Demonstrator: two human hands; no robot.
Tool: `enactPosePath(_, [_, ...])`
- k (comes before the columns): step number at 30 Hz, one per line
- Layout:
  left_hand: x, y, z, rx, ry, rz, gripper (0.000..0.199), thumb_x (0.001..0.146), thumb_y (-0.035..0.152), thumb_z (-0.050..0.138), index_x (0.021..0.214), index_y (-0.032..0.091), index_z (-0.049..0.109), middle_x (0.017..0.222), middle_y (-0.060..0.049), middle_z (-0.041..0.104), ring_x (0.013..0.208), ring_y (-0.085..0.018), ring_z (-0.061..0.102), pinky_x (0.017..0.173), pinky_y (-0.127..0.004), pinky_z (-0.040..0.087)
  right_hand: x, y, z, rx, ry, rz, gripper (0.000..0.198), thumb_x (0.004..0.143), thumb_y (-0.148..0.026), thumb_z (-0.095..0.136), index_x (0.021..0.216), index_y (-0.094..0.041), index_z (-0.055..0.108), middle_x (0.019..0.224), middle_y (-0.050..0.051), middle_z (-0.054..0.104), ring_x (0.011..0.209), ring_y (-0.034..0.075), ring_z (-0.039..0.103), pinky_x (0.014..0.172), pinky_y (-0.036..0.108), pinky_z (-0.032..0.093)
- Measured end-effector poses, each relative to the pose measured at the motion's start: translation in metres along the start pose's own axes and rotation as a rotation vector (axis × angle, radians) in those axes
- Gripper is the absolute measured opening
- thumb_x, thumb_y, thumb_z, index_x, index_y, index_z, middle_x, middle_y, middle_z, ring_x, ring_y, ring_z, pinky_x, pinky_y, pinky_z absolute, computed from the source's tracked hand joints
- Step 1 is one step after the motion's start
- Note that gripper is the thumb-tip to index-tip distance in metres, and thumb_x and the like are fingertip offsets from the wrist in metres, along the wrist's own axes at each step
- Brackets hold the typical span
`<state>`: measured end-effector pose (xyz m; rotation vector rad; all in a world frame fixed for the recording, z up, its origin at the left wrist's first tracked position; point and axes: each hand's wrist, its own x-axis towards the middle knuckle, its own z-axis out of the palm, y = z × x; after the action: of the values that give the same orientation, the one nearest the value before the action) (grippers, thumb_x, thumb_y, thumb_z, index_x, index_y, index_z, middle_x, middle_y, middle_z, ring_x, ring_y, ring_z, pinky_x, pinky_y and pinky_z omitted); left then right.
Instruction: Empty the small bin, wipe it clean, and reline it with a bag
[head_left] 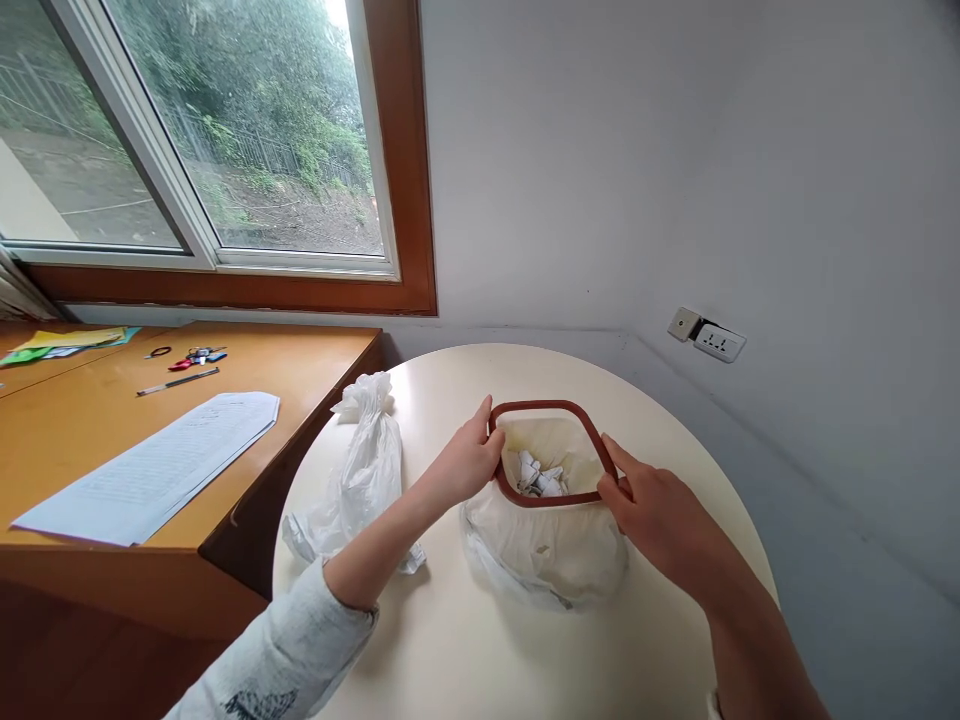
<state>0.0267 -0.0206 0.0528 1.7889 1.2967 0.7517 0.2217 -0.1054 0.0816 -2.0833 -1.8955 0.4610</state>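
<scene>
A brown rounded-square ring (551, 405) sits at the mouth of a pale trash bin (574, 435). My left hand (474, 455) grips the ring's left side, and my right hand (649, 505) has its thumb and fingers closed on the right side. Crumpled white paper scraps (541, 478) lie inside the bin. Around the outside hangs a thin translucent plastic bag (540, 560), spread loosely toward me. Left of my forearm, another white plastic bag (367, 450) lies bunched up on the round table.
The cream round table (480, 365) stands against the wall. An orange-brown desk (315, 350) adjoins it at left, bearing paper sheets (161, 470), a pen (178, 382), keys (201, 357) and coloured papers (67, 342). A wall socket (720, 342) is at right.
</scene>
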Motion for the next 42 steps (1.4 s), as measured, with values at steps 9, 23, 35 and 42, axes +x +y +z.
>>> enactPosePath(9, [-0.004, 0.008, 0.002, 0.489, -0.022, 0.011, 0.053, 0.089, 0.035, 0.024, 0.137, 0.014, 0.027, 0.095, -0.012, 0.065, 0.087, -0.026, 0.059, 0.065, -0.031, 0.042, 0.0, 0.005, 0.005, 0.045, -0.027, 0.029, 0.049, 0.085, -0.029, 0.028, 0.132, -0.02, 0.037, 0.067, 0.003, 0.061, 0.057, 0.018, 0.054, 0.049, 0.025, 0.035])
enactPosePath(23, [-0.002, -0.003, 0.012, 0.372, 0.111, 0.223, 0.042, 0.088, 0.026, 0.03, 0.127, 0.016, 0.042, 0.115, -0.011, 0.047, 0.098, -0.019, 0.055, 0.083, -0.031, 0.047, 0.012, 0.02, 0.011, 0.141, 0.097, 0.014, 0.046, 0.083, -0.028, 0.031, 0.126, -0.026, 0.047, 0.096, 0.003, 0.065, 0.081, 0.018, 0.059, 0.065, 0.027, 0.043])
enactPosePath(35, [0.0, -0.005, 0.015, 0.475, 0.073, 0.27, 0.043, 0.087, 0.022, 0.03, 0.126, 0.011, 0.043, 0.12, -0.013, 0.047, 0.111, -0.025, 0.045, 0.093, -0.04, 0.043, 0.019, 0.023, 0.015, 0.137, 0.037, 0.03, 0.052, 0.082, -0.026, 0.03, 0.132, -0.02, 0.042, 0.067, 0.001, 0.061, 0.058, 0.016, 0.054, 0.053, 0.024, 0.038])
enactPosePath(42, [-0.005, -0.007, 0.018, 0.461, 0.093, 0.279, 0.043, 0.087, 0.019, 0.026, 0.127, 0.011, 0.04, 0.13, -0.013, 0.042, 0.122, -0.023, 0.036, 0.102, -0.04, 0.036, 0.017, 0.025, 0.024, 0.032, 0.071, 0.032, 0.053, 0.085, -0.028, 0.025, 0.135, -0.015, 0.037, 0.063, 0.003, 0.058, 0.057, 0.017, 0.052, 0.05, 0.024, 0.033])
